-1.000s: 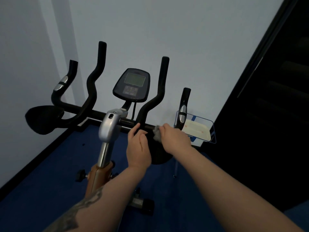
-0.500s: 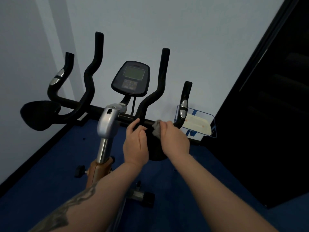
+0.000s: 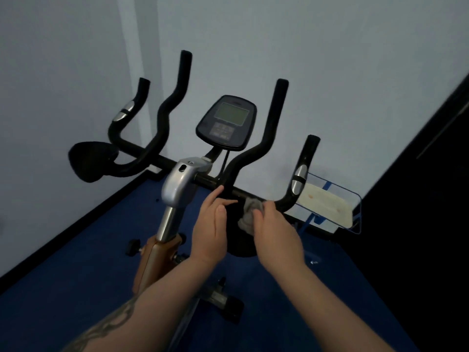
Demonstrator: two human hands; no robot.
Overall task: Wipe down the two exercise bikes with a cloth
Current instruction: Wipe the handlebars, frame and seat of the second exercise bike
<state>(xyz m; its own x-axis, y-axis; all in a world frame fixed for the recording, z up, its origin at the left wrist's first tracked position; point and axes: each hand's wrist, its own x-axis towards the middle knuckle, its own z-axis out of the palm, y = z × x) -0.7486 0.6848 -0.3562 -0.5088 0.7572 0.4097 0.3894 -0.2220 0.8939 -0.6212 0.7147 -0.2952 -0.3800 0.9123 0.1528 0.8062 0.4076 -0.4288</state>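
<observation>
Right hand (image 3: pixel 276 235) pinches soft, light grey cloth (image 3: pixel 250 212), bunched against rigid exercise bike (image 3: pixel 177 184) handlebar; left hand (image 3: pixel 210 229) fingers relaxed, empty.

A blue wire rack (image 3: pixel 356 199) stands on blue carpet (image 3: pixel 76 262).

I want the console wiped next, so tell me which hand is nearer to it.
Left. The left hand sits just below the console, fingers toward the crossbar. The right hand is lower and further right, gripping the cloth against the arm pad.
</observation>
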